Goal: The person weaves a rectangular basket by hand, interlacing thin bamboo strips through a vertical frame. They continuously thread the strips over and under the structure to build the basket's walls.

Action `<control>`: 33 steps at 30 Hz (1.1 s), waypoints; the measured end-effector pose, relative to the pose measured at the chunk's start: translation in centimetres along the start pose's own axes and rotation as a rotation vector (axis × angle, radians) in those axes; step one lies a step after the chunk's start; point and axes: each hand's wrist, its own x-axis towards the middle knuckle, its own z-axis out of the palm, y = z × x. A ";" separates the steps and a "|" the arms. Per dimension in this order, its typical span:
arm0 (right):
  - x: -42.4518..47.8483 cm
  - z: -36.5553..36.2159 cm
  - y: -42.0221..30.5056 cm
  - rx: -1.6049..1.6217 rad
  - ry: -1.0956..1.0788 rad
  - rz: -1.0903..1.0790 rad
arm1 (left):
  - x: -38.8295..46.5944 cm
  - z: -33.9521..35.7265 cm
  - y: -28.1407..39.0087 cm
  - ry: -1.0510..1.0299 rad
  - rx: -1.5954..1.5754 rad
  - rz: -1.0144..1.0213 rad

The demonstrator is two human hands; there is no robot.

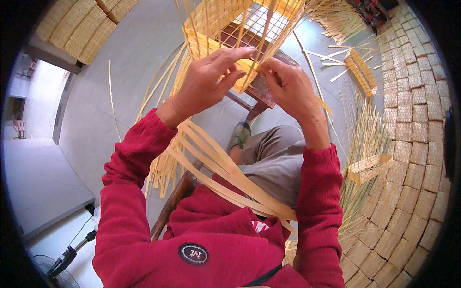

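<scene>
A half-woven basket of flat bamboo-like strips [203, 41] rests on a dark wooden stool [264, 97], with upright stakes rising from its open lattice. My right hand [288, 81] pinches a thin strip at the basket's near corner. The strip's loose tail [324, 104] shows beyond the back of that hand. My left hand [209, 77] hovers over the basket's near side, index finger and thumb spread apart; I see nothing between them. Several long flat strips [219, 158] lie across my lap, under my forearms.
A bundle of strips [160, 172] hangs at my left. On the right floor are thin splints [367, 133] and small basket frames [360, 72]. Stacked woven baskets [414, 144] line the right side; more stacks [75, 28] stand upper left. A fan [61, 266] is lower left.
</scene>
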 end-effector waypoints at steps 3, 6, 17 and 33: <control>0.0 1.1 0.2 0.003 0.046 -0.060 | 1.5 0.4 -1.8 -0.126 0.201 0.116; -0.2 1.2 0.3 -0.007 0.054 -0.085 | 2.8 -0.4 -2.5 -0.274 0.215 0.146; 1.6 1.4 1.7 -0.237 0.215 -0.356 | 3.9 -2.0 -3.4 -0.426 0.197 0.231; 8.0 0.1 3.8 -0.019 -0.092 -0.468 | 6.2 -3.8 -6.5 -0.589 0.092 0.245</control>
